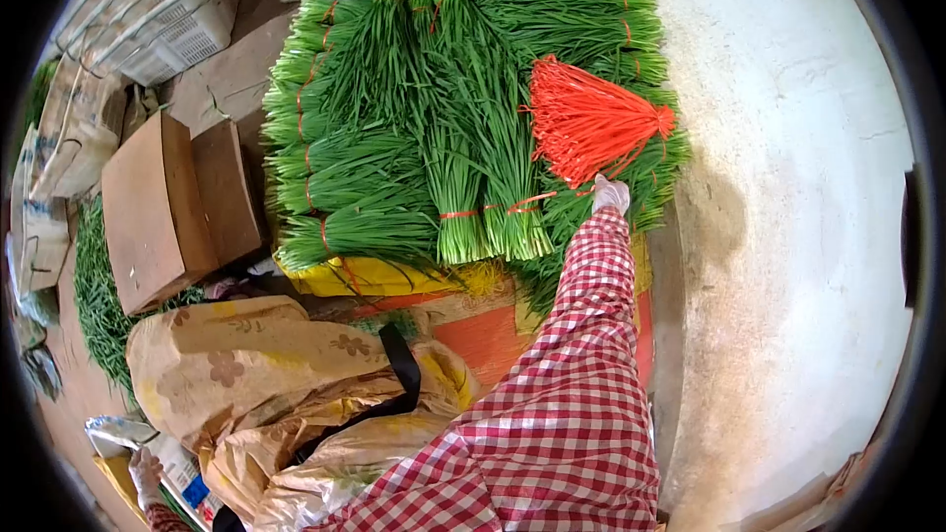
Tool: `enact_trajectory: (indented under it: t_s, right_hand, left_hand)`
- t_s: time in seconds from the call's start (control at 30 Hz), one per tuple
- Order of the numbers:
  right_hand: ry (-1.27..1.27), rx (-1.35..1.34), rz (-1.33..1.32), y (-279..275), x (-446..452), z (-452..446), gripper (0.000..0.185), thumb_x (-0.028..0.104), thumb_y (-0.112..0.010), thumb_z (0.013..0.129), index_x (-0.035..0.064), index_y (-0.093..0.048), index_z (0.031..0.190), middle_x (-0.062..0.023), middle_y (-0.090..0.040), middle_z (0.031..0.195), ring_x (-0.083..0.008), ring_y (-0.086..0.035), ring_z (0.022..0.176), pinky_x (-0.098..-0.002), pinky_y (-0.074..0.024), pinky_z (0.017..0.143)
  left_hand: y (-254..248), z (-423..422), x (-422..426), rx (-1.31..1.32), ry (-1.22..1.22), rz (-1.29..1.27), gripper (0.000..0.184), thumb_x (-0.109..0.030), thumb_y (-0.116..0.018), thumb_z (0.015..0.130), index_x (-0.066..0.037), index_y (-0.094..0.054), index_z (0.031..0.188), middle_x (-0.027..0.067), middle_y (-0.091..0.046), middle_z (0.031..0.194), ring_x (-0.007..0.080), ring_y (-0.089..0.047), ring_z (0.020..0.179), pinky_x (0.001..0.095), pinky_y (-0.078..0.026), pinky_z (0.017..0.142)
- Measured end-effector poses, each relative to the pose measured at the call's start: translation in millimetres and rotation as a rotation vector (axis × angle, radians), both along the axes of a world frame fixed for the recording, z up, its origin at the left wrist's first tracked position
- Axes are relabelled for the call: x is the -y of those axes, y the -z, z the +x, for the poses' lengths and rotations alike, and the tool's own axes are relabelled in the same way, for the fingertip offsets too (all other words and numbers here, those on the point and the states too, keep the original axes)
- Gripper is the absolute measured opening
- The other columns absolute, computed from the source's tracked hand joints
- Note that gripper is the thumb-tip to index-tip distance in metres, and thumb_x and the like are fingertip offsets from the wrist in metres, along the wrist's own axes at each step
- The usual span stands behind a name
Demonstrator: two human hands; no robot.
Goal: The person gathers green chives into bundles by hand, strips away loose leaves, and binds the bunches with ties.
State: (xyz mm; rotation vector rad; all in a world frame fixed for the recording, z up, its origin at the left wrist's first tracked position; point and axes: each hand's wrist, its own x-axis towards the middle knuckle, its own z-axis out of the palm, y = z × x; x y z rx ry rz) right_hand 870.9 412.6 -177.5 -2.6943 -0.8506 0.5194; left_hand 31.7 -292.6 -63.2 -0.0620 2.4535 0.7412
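Note:
Bundles of green leafy stalks (365,163), tied with thin red bands, lie in a large pile on yellow sheeting. A fan-shaped bunch of red ties (596,123) rests on the pile's right side. My right hand (611,195), in a pale glove, is closed at the lower edge of that bunch; a red strand stretches leftward from it across the stalks. My left hand (147,471), also gloved, is at the lower left beside a white and yellow package (120,433); its fingers are too small to read.
Cardboard boxes (148,212) stand left of the pile, with loose green stalks (103,286) beside them. White crates (182,34) are at the upper left. A white wall (788,138) runs along the right. A brown patterned cover (256,355) lies over my legs.

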Motion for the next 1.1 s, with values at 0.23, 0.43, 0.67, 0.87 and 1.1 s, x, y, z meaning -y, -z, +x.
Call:
enact_trajectory:
  t_s: [0.23,0.43,0.67,0.87,1.1]
  right_hand:
    - [0.043,-0.192,0.422,34.9,23.3,40.3,0.027,0.022,-0.063,0.084,0.0014,-0.067,0.102,-0.0103,-0.068,0.086,-0.0195,-0.063,0.070,-0.0310,-0.0496,0.061]
    - [0.210,-0.681,0.513,16.8,29.1,49.8,0.016,0.014,-0.060,0.086,0.0039,-0.066,0.098,-0.0099,-0.067,0.082,-0.0151,-0.060,0.058,-0.0286,-0.0439,0.046]
    - [0.383,-0.939,0.595,9.2,6.8,28.3,0.014,0.012,-0.054,0.091,0.0029,-0.061,0.099,-0.0096,-0.067,0.075,-0.0135,-0.054,0.046,-0.0257,-0.0349,0.036]
    - [0.250,-0.755,0.562,9.5,-3.4,30.0,0.010,0.016,-0.056,0.090,0.0063,-0.058,0.091,-0.0039,-0.062,0.065,-0.0133,-0.051,0.041,-0.0250,-0.0322,0.035]
    - [0.086,-0.217,0.190,19.3,-12.2,16.2,0.022,0.021,-0.064,0.085,0.0006,-0.061,0.092,-0.0074,-0.062,0.065,-0.0143,-0.056,0.051,-0.0287,-0.0433,0.044]
  left_hand:
    - [11.0,-14.4,16.8,0.021,0.048,0.031,0.024,-0.033,-0.060,0.085,-0.014,-0.055,0.099,-0.0013,-0.049,0.062,0.0094,-0.044,0.043,0.0228,-0.031,0.035]
    - [32.0,-32.0,24.1,0.055,0.160,0.007,0.017,-0.032,-0.057,0.086,-0.016,-0.054,0.091,-0.0024,-0.048,0.060,0.0085,-0.042,0.041,0.0232,-0.027,0.033]
    - [23.8,-24.5,10.5,0.040,0.233,-0.085,0.021,-0.034,-0.057,0.086,-0.015,-0.057,0.096,-0.0015,-0.050,0.063,0.0077,-0.043,0.043,0.0220,-0.029,0.035]
    - [32.9,-39.1,32.9,0.025,0.199,-0.036,0.024,-0.032,-0.056,0.085,-0.012,-0.057,0.098,-0.0005,-0.050,0.061,0.0091,-0.044,0.043,0.0222,-0.030,0.035]
    - [20.0,-35.4,31.2,0.030,0.103,-0.087,0.023,-0.023,-0.056,0.085,-0.006,-0.057,0.100,0.0016,-0.051,0.063,0.0112,-0.045,0.044,0.0236,-0.035,0.038]
